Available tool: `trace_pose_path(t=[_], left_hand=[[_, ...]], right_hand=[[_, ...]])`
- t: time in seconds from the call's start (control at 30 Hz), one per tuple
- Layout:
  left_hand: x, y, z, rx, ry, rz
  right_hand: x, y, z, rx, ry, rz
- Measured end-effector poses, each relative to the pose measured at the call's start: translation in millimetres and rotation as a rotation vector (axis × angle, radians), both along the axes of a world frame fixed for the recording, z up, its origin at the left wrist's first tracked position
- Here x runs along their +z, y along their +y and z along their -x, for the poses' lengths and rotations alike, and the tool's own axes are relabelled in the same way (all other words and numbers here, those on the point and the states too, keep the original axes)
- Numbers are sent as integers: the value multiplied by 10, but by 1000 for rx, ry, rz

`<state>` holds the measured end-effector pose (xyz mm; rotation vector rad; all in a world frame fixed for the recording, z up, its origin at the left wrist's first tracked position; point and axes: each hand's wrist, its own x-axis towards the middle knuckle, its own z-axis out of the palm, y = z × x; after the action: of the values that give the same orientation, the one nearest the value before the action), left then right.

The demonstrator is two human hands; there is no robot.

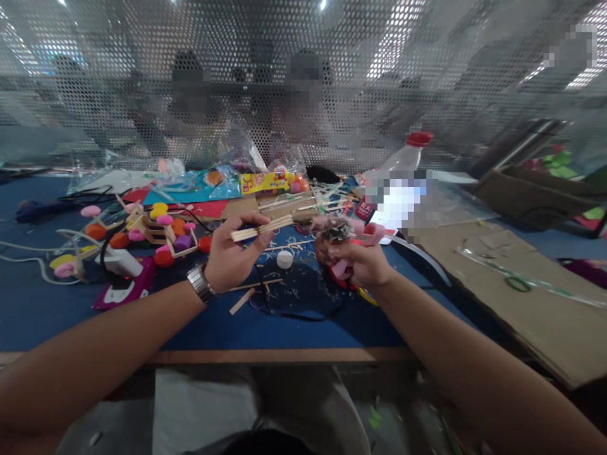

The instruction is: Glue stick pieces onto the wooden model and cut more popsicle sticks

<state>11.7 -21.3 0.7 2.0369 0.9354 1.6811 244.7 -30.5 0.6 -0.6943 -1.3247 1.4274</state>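
My left hand [232, 256], with a metal watch at its wrist, is closed around a small bundle of thin wooden sticks [279, 223]. The sticks lie side by side and tilt up to the right. My right hand [364, 260] grips a pink tool that looks like a glue gun [374, 234], crusted with grey fuzzy residue near its front. My fingers hide much of its body, and a small red light shows at it. Between my hands, a white round cap [284, 258] sits on the blue table [208, 328].
Stick frames with coloured foam discs [164, 230] stand left, behind a purple-and-white power strip [126, 284]. A black cable [303, 318] curves across the front. Loose sticks [241, 301], a lit phone [396, 205], a red-capped bottle [403, 158] and cardboard [521, 303] lie around. A perforated screen [265, 82] stands behind.
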Motion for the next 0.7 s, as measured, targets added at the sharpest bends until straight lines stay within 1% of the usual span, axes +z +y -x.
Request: trace_pose_path(t=[0.43,0.7], left_hand=[[-19,14,3,4,-10,-4],[-4,7,6,2,-19,12]], right_hand=[[-22,15,-22,20,-22,-3],[13,-12,4,-2,-19,19]])
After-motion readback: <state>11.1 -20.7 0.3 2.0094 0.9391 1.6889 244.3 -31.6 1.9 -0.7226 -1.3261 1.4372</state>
